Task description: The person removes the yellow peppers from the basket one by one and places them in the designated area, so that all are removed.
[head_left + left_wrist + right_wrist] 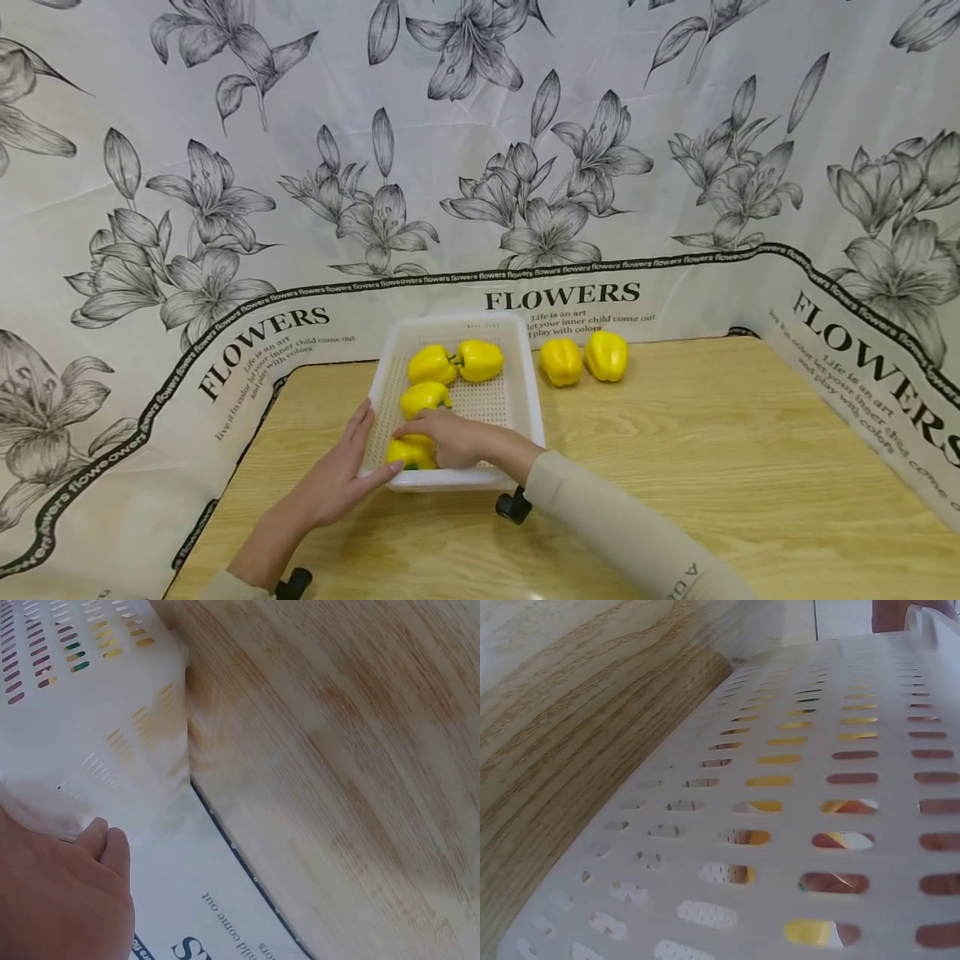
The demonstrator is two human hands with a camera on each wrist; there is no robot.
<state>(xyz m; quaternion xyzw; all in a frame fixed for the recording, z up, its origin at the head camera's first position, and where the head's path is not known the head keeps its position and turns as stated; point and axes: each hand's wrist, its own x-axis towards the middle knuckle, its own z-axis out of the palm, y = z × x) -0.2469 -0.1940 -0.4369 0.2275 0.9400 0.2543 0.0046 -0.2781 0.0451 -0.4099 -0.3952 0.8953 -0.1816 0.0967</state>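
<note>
A white perforated plastic basket [531, 392] stands on the table with several yellow bell peppers inside. My left hand [337, 479] holds the basket's near left corner, thumb at the front rim and fingers along the left side. Inside that corner, my right hand [453, 437] grips a yellow bell pepper [410, 452], partly covering it. Just beyond lies another bell pepper [424, 400]. Farther back, a left bell pepper [431, 365] and a right bell pepper [481, 360] lie stem to stem. In the right wrist view, the basket wall [780, 817] shows yellow and skin through its slots.
Two more bell peppers, one nearer the basket [561, 362] and one farther right [606, 356], sit on the wooden table [675, 467]. Behind and beside the table hangs a flower-printed white cloth [480, 150].
</note>
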